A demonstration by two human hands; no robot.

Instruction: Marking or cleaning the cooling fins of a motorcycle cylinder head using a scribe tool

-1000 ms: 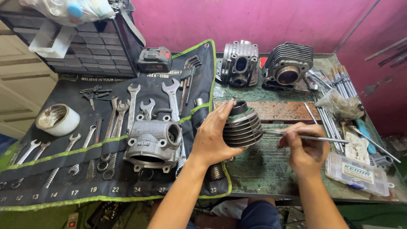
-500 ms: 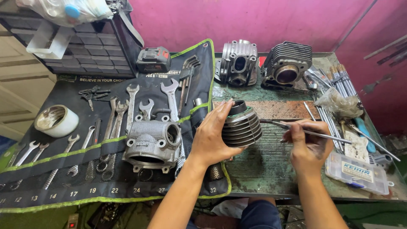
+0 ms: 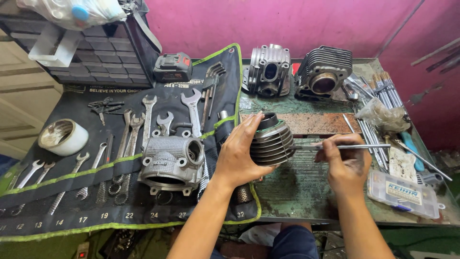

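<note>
Left of me: tape roll [image 3: 63,136], wrenches [image 3: 143,120] and a grey engine case [image 3: 170,160] on the tool mat [image 3: 57,211]. My left hand [image 3: 237,156] is wrapped tight round the finned cylinder [image 3: 272,140], held tilted just above the surface [image 3: 306,187]; my right hand [image 3: 346,162] pinches a thin metal rod [image 3: 352,146], tip at the fins. Risk as I see it: the rod slips and scratches a fin, or the one-handed grip lets the cylinder drop.

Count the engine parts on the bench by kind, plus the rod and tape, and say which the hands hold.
Finned cylinders: 2, one in the left hand at, one at the back
Cylinder heads: 2, at and
Thin metal rods in the right hand: 1
Tape rolls: 1
Total: 6
</note>
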